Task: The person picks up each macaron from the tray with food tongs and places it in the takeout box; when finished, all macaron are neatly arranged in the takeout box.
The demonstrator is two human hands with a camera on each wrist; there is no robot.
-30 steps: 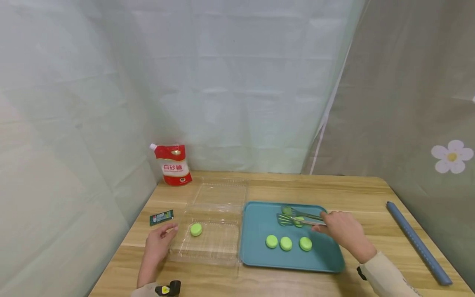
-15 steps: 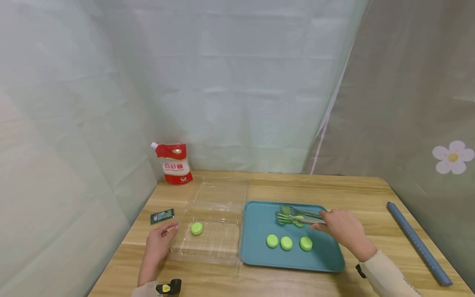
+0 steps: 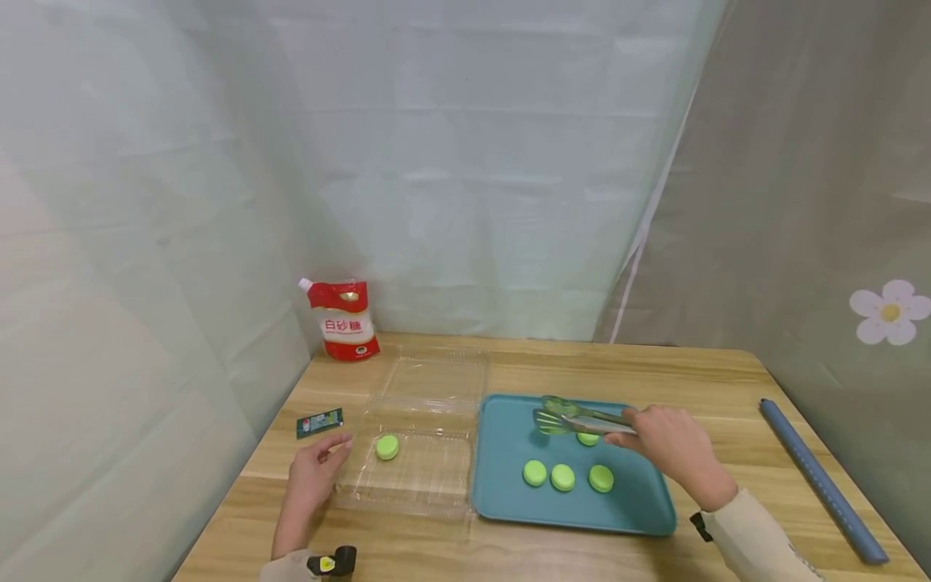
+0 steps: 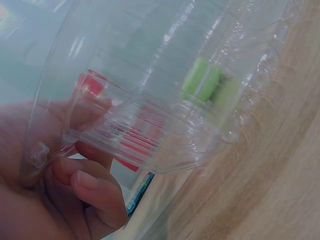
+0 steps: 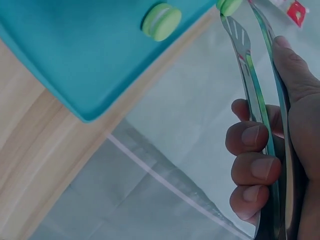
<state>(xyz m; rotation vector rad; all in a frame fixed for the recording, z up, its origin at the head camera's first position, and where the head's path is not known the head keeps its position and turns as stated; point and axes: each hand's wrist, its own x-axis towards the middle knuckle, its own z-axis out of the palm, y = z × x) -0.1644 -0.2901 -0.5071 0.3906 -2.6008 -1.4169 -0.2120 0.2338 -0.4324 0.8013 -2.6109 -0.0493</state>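
Note:
My right hand [image 3: 672, 449] grips a pair of metal tongs [image 3: 600, 422] above the blue tray [image 3: 502, 501]. Between the tong tips a green macaron [image 5: 230, 6] is held, best seen in the right wrist view. On the tray lie several more green macarons [image 3: 563, 478], one of them [image 3: 587, 439] just below the tongs. My left hand [image 3: 313, 477] pinches the left rim of an opened clear plastic box [image 3: 429, 473], fingers curled on the outside. Inside the box, near its left side, sits one green macaron [image 4: 201, 80].
A red and white sugar pouch [image 3: 345, 323] stands at the table's back left corner. Left of the box lies a small dark green packet [image 3: 320, 423]. The box's clear lid [image 3: 436, 380] lies folded back. A blue roll [image 3: 822, 481] lies along the right edge.
The tongs have risen a little and moved left with the macaron between their tips, away from the tray's back edge area. My left hand has stayed at the box.

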